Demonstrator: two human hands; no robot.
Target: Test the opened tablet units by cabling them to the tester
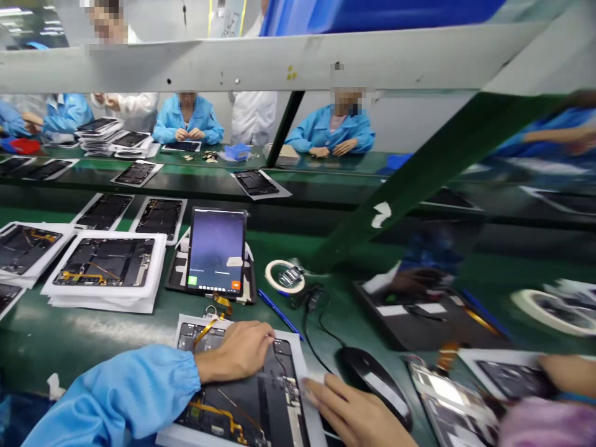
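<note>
The left hand is laid loosely open on an opened tablet housing, which is placed on a white sheet. The right hand is held open, nothing gripped, its fingertips touching the sheet's edge beside a computer mouse.

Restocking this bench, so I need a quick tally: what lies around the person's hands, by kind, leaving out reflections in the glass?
Open tablet housings: 1
Computer mice: 1
Blue pens: 1
Tape rolls: 1
Lit tablets: 1
Total: 5
</note>
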